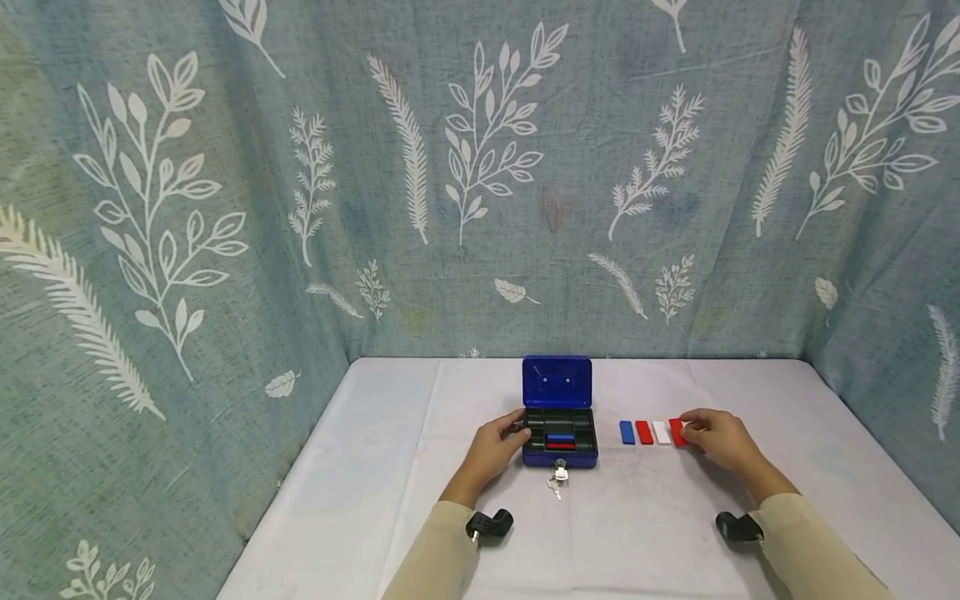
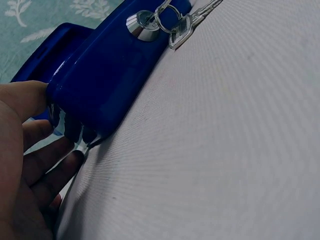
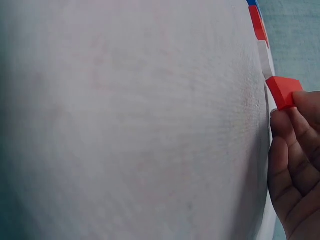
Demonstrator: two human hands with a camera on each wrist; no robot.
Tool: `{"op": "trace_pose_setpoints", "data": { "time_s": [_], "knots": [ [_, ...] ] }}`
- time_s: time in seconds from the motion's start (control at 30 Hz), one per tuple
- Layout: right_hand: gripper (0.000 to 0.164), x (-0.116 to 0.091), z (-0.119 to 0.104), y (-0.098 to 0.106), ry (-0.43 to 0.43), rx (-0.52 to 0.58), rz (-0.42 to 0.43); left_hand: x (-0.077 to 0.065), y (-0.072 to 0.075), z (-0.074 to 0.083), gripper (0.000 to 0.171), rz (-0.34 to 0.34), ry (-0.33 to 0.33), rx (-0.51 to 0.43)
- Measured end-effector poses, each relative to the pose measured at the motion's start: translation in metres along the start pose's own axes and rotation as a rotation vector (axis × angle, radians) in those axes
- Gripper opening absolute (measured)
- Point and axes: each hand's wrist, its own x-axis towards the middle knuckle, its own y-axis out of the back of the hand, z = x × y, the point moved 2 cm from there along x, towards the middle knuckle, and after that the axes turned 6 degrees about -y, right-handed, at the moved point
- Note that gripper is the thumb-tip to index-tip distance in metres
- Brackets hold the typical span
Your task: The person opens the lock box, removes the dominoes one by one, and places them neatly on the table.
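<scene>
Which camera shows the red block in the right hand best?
Right wrist: the red block appears close up, pinched by the right hand. The head view shows it small; left wrist doesn't show it.

Free passage: white tablecloth [image 1: 609, 533] between the blue box [image 1: 540, 459] and the blue block [image 1: 627, 432], continuing forward between both forearms; box interior, approachable from above. Obstructions: raised lid [image 1: 557, 381], standing at the box's rear; left hand [image 1: 493, 442], thumb at the rim, occupying the left side; keys [image 1: 556, 485], at the front below the lock; blue and red pieces, filling the front middle compartment. Row of blocks: slim gaps only; right end blocked by the right hand [image 1: 722, 439], pinching a red block [image 1: 677, 431] beside the white block [image 1: 661, 432].
</scene>
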Motion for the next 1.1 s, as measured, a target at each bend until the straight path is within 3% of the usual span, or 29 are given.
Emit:
{"op": "trace_pose_setpoints", "data": {
  "time_s": [0.7, 1.1],
  "knots": [
    [0.033, 0.0056, -0.0001, 0.0014, -0.058, -0.063, -0.018, 0.0000, -0.0011, -0.0013, 0.049, -0.003, -0.003, 0.007],
    [0.035, 0.0087, -0.0001, 0.0027, -0.033, -0.099, -0.006, 0.0015, -0.0011, -0.0034, 0.050, -0.005, -0.005, 0.000]
  ]
}}
